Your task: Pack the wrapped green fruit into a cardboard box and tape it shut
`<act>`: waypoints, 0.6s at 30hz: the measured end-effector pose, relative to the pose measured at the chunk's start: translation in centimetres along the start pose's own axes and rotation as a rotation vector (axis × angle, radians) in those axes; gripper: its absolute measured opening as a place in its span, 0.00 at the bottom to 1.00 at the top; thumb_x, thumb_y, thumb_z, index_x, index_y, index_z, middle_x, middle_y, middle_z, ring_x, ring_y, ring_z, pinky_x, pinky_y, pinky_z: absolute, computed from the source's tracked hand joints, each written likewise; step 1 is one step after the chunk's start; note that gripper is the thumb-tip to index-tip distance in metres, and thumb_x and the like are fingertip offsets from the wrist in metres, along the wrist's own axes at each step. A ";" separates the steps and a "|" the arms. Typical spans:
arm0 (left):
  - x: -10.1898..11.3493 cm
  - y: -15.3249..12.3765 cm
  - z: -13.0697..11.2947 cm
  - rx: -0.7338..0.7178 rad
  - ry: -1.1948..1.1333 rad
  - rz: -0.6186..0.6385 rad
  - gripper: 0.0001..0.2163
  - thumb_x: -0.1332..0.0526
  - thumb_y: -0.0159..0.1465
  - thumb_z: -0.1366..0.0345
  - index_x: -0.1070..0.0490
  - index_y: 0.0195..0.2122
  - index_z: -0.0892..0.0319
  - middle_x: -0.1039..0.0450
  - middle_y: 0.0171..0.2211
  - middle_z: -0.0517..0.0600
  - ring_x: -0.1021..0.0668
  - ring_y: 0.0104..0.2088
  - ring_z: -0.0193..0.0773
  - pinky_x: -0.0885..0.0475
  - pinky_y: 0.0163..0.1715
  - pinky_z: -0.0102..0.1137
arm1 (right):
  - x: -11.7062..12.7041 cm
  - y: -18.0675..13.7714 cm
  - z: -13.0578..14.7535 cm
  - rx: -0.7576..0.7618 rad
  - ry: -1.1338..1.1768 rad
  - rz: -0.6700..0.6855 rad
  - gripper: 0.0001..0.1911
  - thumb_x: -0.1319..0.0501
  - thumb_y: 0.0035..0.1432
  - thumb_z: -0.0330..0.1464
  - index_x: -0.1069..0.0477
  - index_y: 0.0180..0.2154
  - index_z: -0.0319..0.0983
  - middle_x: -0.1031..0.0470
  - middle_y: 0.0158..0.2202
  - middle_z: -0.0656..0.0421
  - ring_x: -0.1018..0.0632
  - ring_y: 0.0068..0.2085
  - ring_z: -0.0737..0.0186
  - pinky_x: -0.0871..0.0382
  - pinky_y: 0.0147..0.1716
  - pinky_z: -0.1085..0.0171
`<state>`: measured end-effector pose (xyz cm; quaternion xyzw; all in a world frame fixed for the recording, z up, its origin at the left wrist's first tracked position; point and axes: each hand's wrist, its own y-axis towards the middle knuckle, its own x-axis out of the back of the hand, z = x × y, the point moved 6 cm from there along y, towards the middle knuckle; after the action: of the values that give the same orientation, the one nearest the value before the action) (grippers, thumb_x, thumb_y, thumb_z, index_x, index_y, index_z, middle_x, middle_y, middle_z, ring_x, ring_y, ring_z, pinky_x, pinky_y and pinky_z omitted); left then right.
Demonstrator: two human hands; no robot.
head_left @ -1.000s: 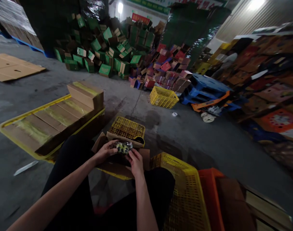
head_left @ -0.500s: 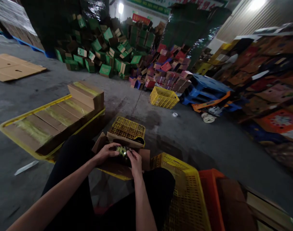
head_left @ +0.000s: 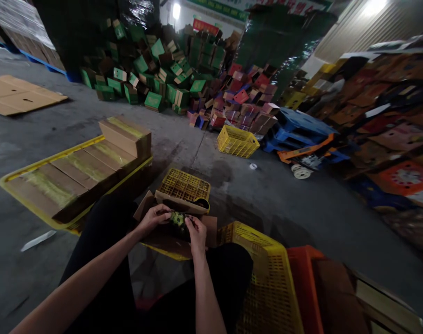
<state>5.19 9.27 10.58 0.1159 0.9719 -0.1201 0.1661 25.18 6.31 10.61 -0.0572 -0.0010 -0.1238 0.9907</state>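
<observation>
Between my fingers is a small shiny packet, dark with green patches; its kind is too unclear to tell. My left hand pinches its left end, and my right hand grips the right end. Both hands are over an open cardboard box, whose flaps stand up and out around them. The box's inside is dark, so its contents cannot be made out. Under the box shows the edge of a yellow crate, between my knees.
At left, a yellow crate holds several taped cartons. An upturned yellow crate lies just ahead. Yellow and red crates stand by my right knee. Farther off are heaped green boxes, blue pallets and a pallet jack.
The packet has turned a little in my fingers, with its green patches facing up differently. My hands stay in nearly the same place, and the view has shifted only slightly.
</observation>
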 end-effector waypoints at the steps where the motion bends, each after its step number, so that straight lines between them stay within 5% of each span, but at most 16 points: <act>1: 0.0 0.0 0.0 -0.004 -0.008 -0.008 0.18 0.27 0.52 0.53 0.24 0.37 0.59 0.21 0.43 0.53 0.21 0.43 0.46 0.24 0.42 0.38 | 0.0 0.0 -0.1 -0.003 0.006 -0.013 0.15 0.31 0.51 0.43 0.18 0.37 0.41 0.17 0.36 0.58 0.21 0.39 0.54 0.28 0.41 0.61; 9: 0.4 0.7 1.2 0.070 -0.114 -0.095 0.19 0.25 0.49 0.54 0.27 0.35 0.59 0.22 0.45 0.54 0.21 0.45 0.48 0.24 0.43 0.41 | -0.9 0.0 -0.8 -0.099 0.262 0.009 0.17 0.29 0.47 0.43 0.19 0.37 0.40 0.18 0.34 0.59 0.21 0.36 0.56 0.28 0.40 0.61; 14: -0.4 0.3 0.3 0.031 -0.059 0.006 0.24 0.26 0.51 0.54 0.25 0.46 0.58 0.24 0.48 0.55 0.22 0.49 0.50 0.23 0.44 0.42 | -0.4 0.0 -0.3 -0.040 0.186 0.019 0.13 0.30 0.50 0.42 0.21 0.34 0.40 0.19 0.33 0.60 0.23 0.36 0.59 0.31 0.39 0.64; 18: -0.3 0.2 0.0 0.009 -0.005 0.002 0.21 0.26 0.50 0.53 0.23 0.40 0.61 0.23 0.44 0.55 0.21 0.43 0.47 0.24 0.41 0.38 | 0.0 -0.1 0.1 -0.019 0.162 -0.014 0.13 0.30 0.49 0.42 0.22 0.32 0.40 0.21 0.30 0.62 0.25 0.33 0.62 0.33 0.36 0.66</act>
<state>5.54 9.38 10.70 0.1174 0.9708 -0.1246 0.1681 25.15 6.27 10.76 -0.0564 0.0797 -0.1352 0.9860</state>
